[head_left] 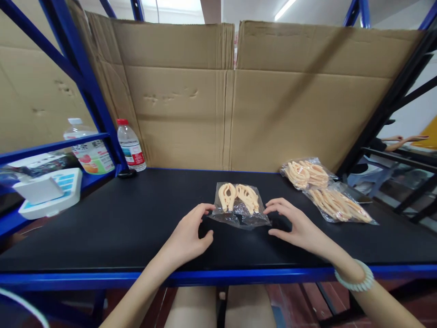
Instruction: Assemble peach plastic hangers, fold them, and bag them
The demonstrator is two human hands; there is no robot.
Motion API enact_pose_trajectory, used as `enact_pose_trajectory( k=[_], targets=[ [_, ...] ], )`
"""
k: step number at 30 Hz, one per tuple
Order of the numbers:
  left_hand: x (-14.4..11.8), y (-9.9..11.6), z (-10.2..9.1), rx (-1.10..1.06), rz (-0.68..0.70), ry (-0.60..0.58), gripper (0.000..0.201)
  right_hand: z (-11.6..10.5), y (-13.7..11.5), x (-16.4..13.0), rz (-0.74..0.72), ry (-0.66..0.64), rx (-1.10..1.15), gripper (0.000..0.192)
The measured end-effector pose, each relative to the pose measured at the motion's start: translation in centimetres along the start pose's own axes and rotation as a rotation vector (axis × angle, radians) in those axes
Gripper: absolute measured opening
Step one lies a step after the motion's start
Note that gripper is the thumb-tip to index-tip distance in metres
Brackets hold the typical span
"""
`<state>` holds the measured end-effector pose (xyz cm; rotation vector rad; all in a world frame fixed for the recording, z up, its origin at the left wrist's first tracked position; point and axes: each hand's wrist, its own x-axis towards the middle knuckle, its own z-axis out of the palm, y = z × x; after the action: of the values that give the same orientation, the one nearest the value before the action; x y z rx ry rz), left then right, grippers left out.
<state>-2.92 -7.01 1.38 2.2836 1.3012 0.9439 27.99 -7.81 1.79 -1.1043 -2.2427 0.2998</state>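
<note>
A clear plastic bag point(244, 218) lies on the black table in front of me. Inside it are two cream-coloured looped pieces point(247, 198) side by side, of a kind I cannot make out. My left hand point(193, 232) is at the bag's left edge, thumb apart from the fingers, the fingertips at or very near the plastic. On the opposite side my right hand point(295, 223) is also open, its fingertips close to the bag's right edge. Whether either hand actually touches the plastic is hard to see. Both hands hold nothing.
More bagged cream loops point(303, 173) lie at the back right, with another such bag point(339, 202) in front. A red-capped bottle point(131, 146) stands at the back left, near a white device point(51, 193). A cardboard wall point(177, 100) closes the back. Far right, a person's arms point(403, 141) show.
</note>
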Motion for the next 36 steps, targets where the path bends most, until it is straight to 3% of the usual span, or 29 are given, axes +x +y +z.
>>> enact_pose_trajectory(
  k=[3, 5, 9, 16, 22, 28, 36],
  targets=[
    [0.4, 0.4, 0.9, 0.064, -0.006, -0.039, 0.029, 1.0, 0.0, 0.6, 0.038, -0.016, 0.064, 0.004],
    [0.6, 0.6, 1.3, 0.110, -0.024, -0.042, 0.019, 1.4, -0.1, 0.9, 0.058, -0.004, 0.113, 0.012],
    [0.3, 0.7, 1.3, 0.182, -0.044, 0.002, 0.020, 1.5, -0.5, 0.7, 0.130, 0.016, 0.209, 0.015],
    [-2.0, 1.5, 1.6, 0.095, -0.049, 0.040, 0.012, 1.3, -1.4, -0.2, 0.317, -0.024, 0.372, 0.025],
    [-2.4, 1.2, 2.4, 0.197, -0.030, 0.068, 0.021, 2.3, -0.9, 0.4, 0.391, 0.022, 0.394, 0.014],
    [-2.1, 1.8, 1.7, 0.366, -0.007, -0.053, 0.015, 2.5, -0.5, 1.1, 0.378, -0.027, 0.251, 0.003],
    [-2.5, 1.8, 1.4, 0.397, 0.202, 0.021, 0.016, 3.0, 0.1, 1.1, 0.336, 0.077, 0.241, 0.012]
  ],
)
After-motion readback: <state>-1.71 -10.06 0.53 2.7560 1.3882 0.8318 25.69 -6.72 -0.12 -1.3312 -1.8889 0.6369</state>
